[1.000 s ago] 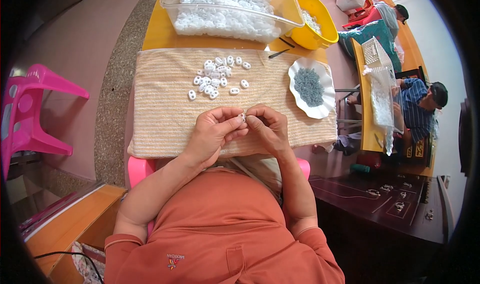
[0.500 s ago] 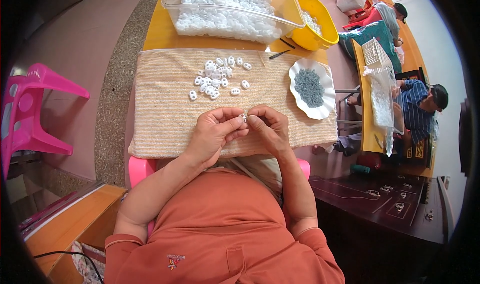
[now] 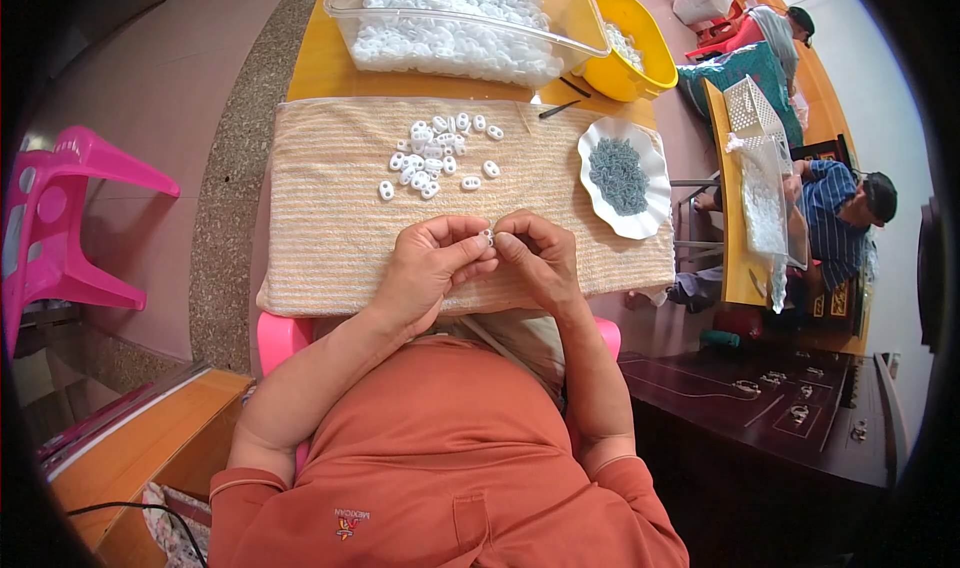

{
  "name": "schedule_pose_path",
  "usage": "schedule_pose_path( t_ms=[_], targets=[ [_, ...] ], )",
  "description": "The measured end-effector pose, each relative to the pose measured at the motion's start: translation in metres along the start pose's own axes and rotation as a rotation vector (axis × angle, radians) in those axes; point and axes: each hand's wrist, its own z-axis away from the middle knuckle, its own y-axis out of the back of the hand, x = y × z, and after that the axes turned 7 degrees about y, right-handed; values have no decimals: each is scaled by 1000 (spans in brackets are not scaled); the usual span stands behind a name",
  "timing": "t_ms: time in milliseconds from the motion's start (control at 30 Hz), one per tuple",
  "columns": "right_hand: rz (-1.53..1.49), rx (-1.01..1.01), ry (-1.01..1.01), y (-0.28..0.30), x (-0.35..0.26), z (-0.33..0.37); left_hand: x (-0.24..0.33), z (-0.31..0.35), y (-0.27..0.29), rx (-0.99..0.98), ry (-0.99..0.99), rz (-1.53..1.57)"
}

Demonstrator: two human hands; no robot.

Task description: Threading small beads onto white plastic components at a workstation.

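Between thumb and forefinger of my left hand (image 3: 432, 263) is a small white two-hole plastic piece (image 3: 489, 237), mostly covered by the fingertips. My right hand (image 3: 543, 262) is closed in a pinch right against it; whatever those fingertips grip is too small to make out. Both hands are over the near part of a striped beige towel (image 3: 330, 228). Beyond them, several loose white two-hole pieces (image 3: 432, 152) lie in a loose heap. To the right, a white wavy-edged dish (image 3: 652, 203) holds many small grey-blue parts (image 3: 619, 176).
At the back stands a transparent plastic box (image 3: 450, 60) full of white pieces, with a yellow basin (image 3: 640, 80) beside it. A dark pointed tool (image 3: 559, 109) lies at the towel's far edge. A pink stool (image 3: 85, 208) is at left. Another person (image 3: 840, 208) sits at right.
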Motion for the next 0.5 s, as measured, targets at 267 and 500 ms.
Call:
schedule_pose_path(
  t_ms=[267, 500],
  targets=[
    [76, -10, -24, -2, -7, 1, -1, 1, -1, 20, -22, -40],
    [83, -17, -49, -3, -9, 1, -2, 1, -1, 19, -27, -61]
  ],
)
